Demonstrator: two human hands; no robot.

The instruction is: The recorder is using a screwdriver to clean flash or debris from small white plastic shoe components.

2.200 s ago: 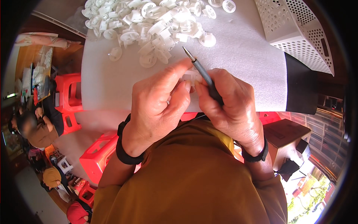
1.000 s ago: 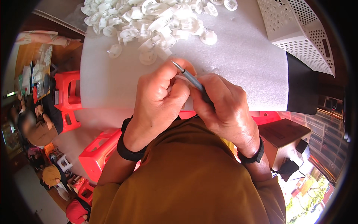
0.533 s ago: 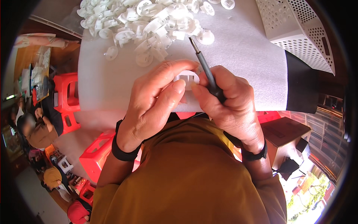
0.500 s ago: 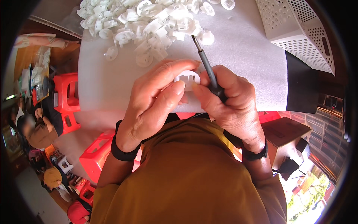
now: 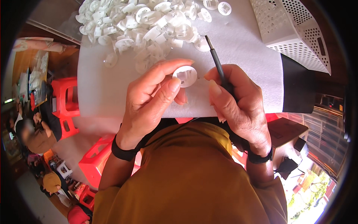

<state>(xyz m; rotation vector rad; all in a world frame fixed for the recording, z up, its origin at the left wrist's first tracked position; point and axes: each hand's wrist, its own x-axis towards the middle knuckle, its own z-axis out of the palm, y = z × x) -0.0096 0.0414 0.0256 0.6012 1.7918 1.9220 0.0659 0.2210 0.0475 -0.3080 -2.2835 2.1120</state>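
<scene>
Between thumb and fingers, my left hand [image 5: 151,99] grips a round white plastic part [image 5: 186,76] with a rectangular cutout, its disc face tilted toward me. My right hand [image 5: 240,100] holds a dark-handled screwdriver [image 5: 217,61], its tip pointing up and away toward the far side of the table. Part of the handle is hidden in the palm. The two hands are apart over the near edge of the table. Beyond them lies a heap of similar white plastic parts [image 5: 149,28], with a few loose ones at its sides.
A pale padded sheet covers the table [image 5: 253,82]. At the far right stands a white perforated basket [image 5: 294,37]. Red stools [image 5: 95,156] are on the floor to the left, where other people [image 5: 37,134] sit. A cardboard box [image 5: 285,134] stands at the right.
My right hand has moved right, away from the white part, taking the screwdriver along. In my left hand the part has turned to show more of its disc face.
</scene>
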